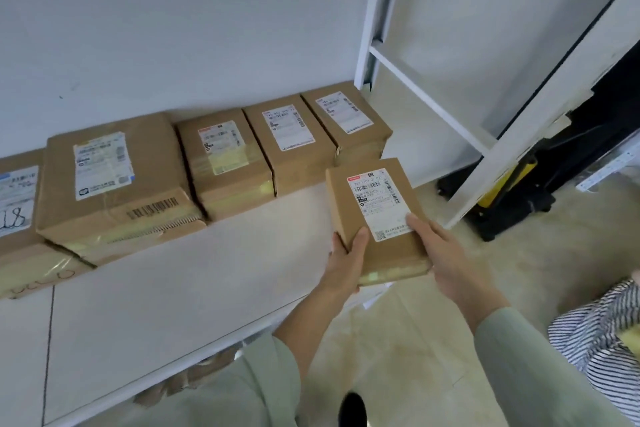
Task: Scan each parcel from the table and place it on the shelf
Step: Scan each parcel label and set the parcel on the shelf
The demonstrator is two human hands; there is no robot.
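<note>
Along the back of the white shelf [207, 270], running from your far left, you have a row of brown parcels standing against the wall: a partly cut-off one with handwriting on its label [15, 204], then a large dented box [114, 184], then three smaller boxes [225, 163] packed side by side with their labels facing up (likely so the printed side can be read at a glance). Just right of that row, near the shelf's end, you are carrying the parcel [375, 218] now in hand, label up and tilted slightly toward you, above the shelf's front edge and close beside the last box in the row. Your left hand [343, 263] grips its near left corner, thumb laid on top and the other fingers hidden beneath, so how they lie cannot be told. Your right hand [446, 256] holds the right side, thumb pressing on the label's lower edge, fingers curled under and out of sight. Two-handed support keeps the box level for setting down. Further right stand a white rack frame [429, 97], a black and yellow device [512, 194] on the floor, and striped cloth [602, 340].
</note>
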